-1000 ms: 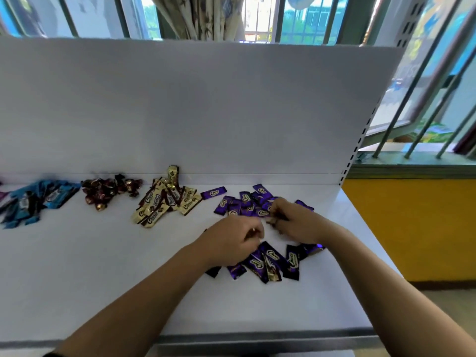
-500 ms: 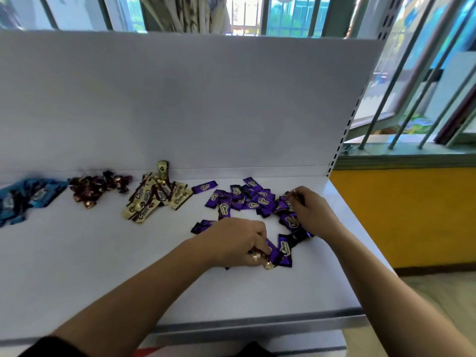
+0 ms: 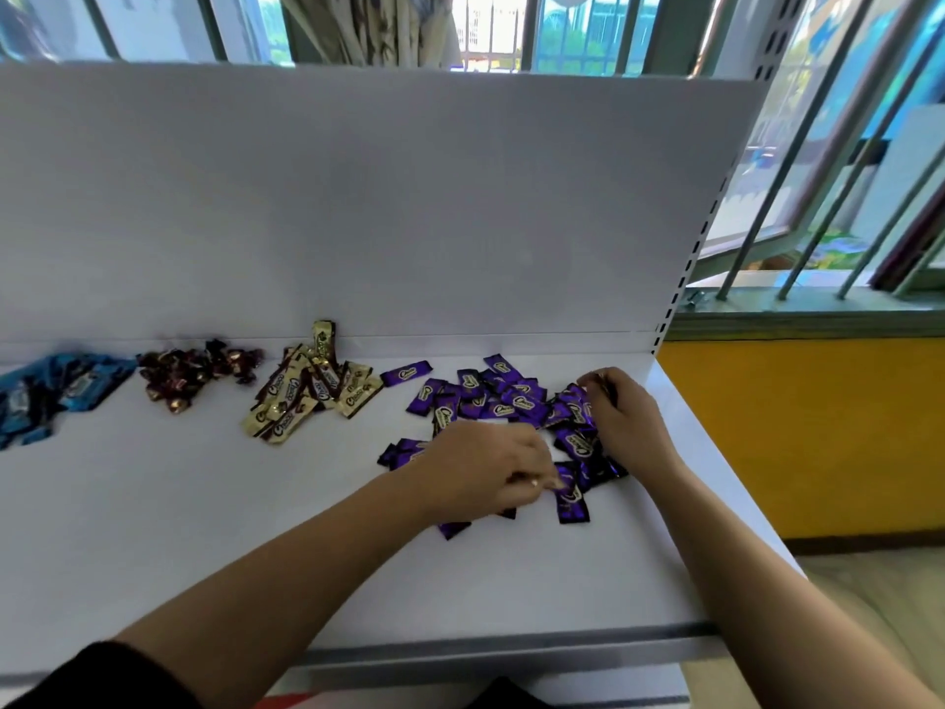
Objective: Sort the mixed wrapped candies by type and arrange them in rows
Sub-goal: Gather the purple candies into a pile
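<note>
Four groups of wrapped candies lie on the white shelf (image 3: 204,504): blue ones (image 3: 56,391) at far left, dark red twists (image 3: 194,371), cream-gold bars (image 3: 312,391), and a loose spread of purple bars (image 3: 491,401) on the right. One purple bar (image 3: 406,373) lies alone between gold and purple. My left hand (image 3: 486,473) sits on the near side of the purple spread, fingers curled, pinching a small gold-looking candy (image 3: 534,483) at its tips. My right hand (image 3: 626,422) rests on the spread's right end, fingers curled round a purple candy (image 3: 588,409).
A white back panel (image 3: 358,197) rises behind the candies. The shelf ends in a grey front lip (image 3: 511,647) and a right edge next to a yellow wall (image 3: 818,427). Window bars (image 3: 818,171) stand at the right.
My hands have parted: the left moved toward me to the near purple candies and pinched one, the right moved to the far right of the pile. The camera shifted a little rightward.
</note>
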The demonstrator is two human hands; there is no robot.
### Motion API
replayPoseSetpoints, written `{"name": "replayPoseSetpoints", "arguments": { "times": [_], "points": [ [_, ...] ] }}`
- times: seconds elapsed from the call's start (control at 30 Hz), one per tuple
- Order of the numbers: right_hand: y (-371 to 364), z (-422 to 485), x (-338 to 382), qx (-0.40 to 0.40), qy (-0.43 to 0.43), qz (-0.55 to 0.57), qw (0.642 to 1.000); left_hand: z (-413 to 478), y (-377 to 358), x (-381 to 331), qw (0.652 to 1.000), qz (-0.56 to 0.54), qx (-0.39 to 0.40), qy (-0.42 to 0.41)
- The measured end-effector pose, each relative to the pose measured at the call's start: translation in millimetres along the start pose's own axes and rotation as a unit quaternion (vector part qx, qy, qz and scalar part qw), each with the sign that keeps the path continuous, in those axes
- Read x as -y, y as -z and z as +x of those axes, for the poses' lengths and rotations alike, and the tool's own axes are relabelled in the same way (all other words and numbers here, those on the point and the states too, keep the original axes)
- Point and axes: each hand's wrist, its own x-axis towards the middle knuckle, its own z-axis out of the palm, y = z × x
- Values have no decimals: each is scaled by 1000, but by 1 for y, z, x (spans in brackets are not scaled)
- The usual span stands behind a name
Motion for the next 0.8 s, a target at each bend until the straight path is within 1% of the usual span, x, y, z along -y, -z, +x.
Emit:
{"name": "replayPoseSetpoints", "arguments": {
  "times": [0.07,0.13,0.2,0.23,0.3,0.33,0.37,0.43,0.47,0.53,0.57,0.6,0.63,0.7,0.73,0.8],
  "points": [
    [1,6,-2,-11,6,-10,1000,3,5,-1,989,-103,-37,99],
    [1,9,-2,4,15,-23,1000,6,8,3,962,-174,-55,202],
    [-5,10,-3,68,31,-52,996,6,9,14,940,-173,-73,284],
    [-10,9,-4,111,51,-100,988,5,10,22,934,-151,-85,313],
    [-21,2,-6,183,104,-237,949,0,11,39,924,-109,-118,348],
    [-25,-2,-7,206,128,-282,928,-3,11,48,919,-96,-129,359],
    [-27,-5,-7,228,138,-305,914,-7,11,55,917,-84,-126,370],
    [-28,-10,-7,264,144,-312,902,-15,5,67,923,-50,-91,371],
    [-25,-13,-7,264,151,-301,904,-19,-1,72,931,-28,-79,354],
    [-17,-15,-6,213,175,-262,925,-24,-9,77,947,6,-75,312],
    [-12,-15,-6,196,182,-250,930,-24,-10,77,951,2,-65,303],
    [-6,-16,-5,208,184,-249,928,-23,-10,77,952,-8,-41,303],
    [1,-18,-5,241,184,-254,919,-21,-10,75,952,-19,-1,306],
    [13,-24,-6,321,170,-278,889,-19,-12,70,946,-33,83,313],
    [19,-27,-7,342,163,-286,880,-18,-13,68,943,-33,110,312],
    [29,-30,-10,358,151,-283,877,-18,-15,63,941,-31,140,307]
  ]
}}
